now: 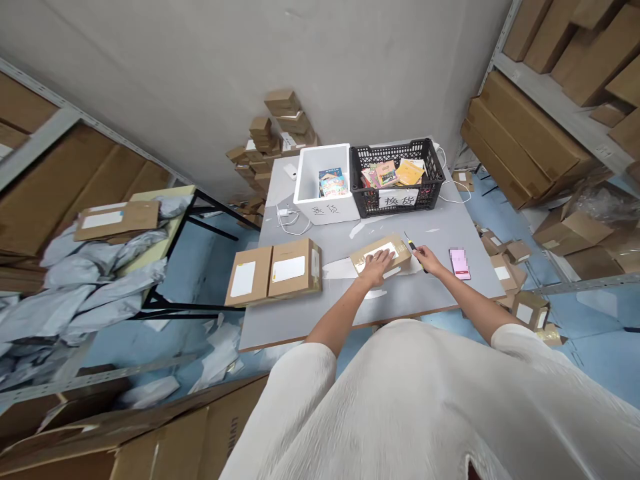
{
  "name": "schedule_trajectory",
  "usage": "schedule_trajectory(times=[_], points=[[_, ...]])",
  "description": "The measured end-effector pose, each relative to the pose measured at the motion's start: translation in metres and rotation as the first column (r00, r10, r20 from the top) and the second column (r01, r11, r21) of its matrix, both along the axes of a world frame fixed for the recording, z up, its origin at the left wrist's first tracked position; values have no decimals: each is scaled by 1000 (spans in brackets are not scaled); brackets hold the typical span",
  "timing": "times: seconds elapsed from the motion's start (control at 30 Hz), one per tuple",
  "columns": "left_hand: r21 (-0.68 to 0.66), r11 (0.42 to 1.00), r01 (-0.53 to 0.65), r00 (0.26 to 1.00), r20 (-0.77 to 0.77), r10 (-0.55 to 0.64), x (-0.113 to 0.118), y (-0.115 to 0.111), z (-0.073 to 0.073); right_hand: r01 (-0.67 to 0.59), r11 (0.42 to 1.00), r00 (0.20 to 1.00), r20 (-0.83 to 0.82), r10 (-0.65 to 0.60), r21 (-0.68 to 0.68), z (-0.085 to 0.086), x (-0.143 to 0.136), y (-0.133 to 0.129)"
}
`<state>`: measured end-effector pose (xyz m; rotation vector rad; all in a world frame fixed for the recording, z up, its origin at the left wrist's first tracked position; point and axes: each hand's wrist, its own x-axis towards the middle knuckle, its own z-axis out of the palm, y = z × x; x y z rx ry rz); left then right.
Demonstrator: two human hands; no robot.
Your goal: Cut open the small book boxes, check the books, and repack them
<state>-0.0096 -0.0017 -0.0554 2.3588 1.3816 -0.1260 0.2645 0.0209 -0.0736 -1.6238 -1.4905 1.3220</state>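
Note:
My left hand [379,267] lies with spread fingers on top of a small cardboard box [394,244], partly covering its white label. Just right of the box, my right hand [428,259] grips a black and yellow utility knife [419,259]. Its thin blade points up and away, close to the box's right end. The box rests on a grey table [320,320]. To the left on the same table, two larger labelled cardboard boxes [289,268] stand side by side. A phone [459,263] with a lit screen lies right of my right hand.
At the table's back stand a white foam box [327,212] and a black plastic crate [356,160], both holding colourful booklets. White cables lie beside them. Grey mailing bags [107,267] pile on a side table at left. Shelves with cartons [530,133] flank the right; boxes litter the floor.

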Motion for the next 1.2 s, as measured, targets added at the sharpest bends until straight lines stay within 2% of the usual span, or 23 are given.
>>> schedule_trajectory(times=[0.1,0.2,0.3,0.37,0.47,0.53,0.73,0.87,1.0,1.1,1.2], points=[[30,1000,5,1000,11,-5,-11,0,5,0,994,988,-154,-18,-112,0,-11,-7],[103,993,-55,997,53,50,-1,-7,7,-47,973,959,-283,-18,-224,2,-21,-19],[127,988,-92,995,56,86,14,-16,5,-124,955,945,-326,31,-270,4,-19,-25],[127,985,-115,993,44,110,20,-18,4,-148,962,960,-266,84,-228,5,-12,-24],[114,986,-125,992,35,121,22,-17,2,-163,977,984,-89,151,-140,7,7,-17],[106,987,-122,992,34,119,22,-14,2,-187,974,982,-15,187,-131,8,20,-12],[107,986,-130,990,62,124,24,-14,-3,-335,941,939,60,338,-58,16,43,0],[102,980,-168,982,103,158,25,-18,-8,-460,888,863,234,448,-6,20,45,17],[99,980,-172,981,109,161,25,-20,-10,-532,843,780,436,449,82,19,36,39],[105,978,-178,980,112,167,25,-22,-9,-575,809,744,489,456,121,18,27,52],[101,978,-185,978,116,173,25,-23,-7,-589,803,736,471,486,92,16,22,55]])
